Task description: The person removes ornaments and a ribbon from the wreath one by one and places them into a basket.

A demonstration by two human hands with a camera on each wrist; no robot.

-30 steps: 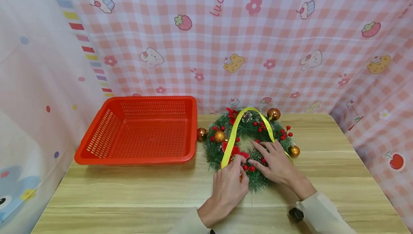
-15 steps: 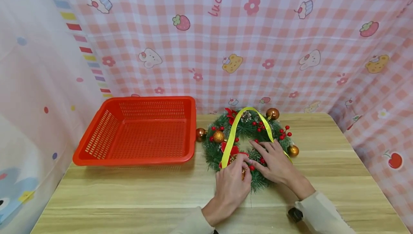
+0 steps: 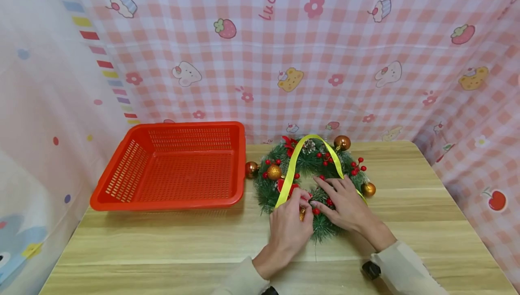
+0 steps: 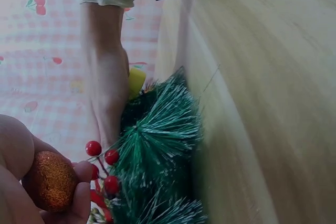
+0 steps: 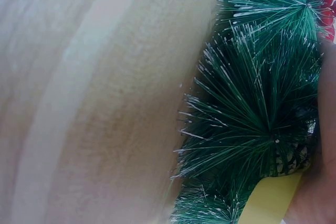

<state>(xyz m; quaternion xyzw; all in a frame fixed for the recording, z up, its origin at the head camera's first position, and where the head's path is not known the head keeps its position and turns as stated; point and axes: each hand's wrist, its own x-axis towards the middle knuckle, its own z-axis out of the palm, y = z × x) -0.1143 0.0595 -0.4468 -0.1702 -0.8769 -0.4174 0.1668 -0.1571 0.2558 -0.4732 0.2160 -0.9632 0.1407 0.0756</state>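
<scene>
A green pine wreath [image 3: 266, 191] with red berries, red flowers and baubles lies on the table. Curled at its near-left side, my left hand [image 3: 289, 227] holds a glittery orange bauble [image 4: 51, 182]. Its fingertips are beside the red berries [image 4: 111, 184] in the left wrist view. My right hand [image 3: 345, 204] rests with spread fingers on the wreath's right side. A yellow ribbon [image 3: 293, 164] arches over the wreath from the left hand to beside the right. Its yellow band [image 5: 273, 200] also shows next to that hand in the right wrist view. The left fingers partly hide a red flower.
To the left of the wreath sits a red plastic basket [image 3: 166, 205] with slotted walls. A shiny brown bauble [image 3: 252, 169] lies between basket and wreath. Behind the wooden table [image 3: 162, 250] hangs a pink checked curtain [image 3: 227, 69].
My left hand shifts slightly, its fingertips and the orange bauble ending a little further left and away from me. The right hand stays on the wreath. The head view drifts a little.
</scene>
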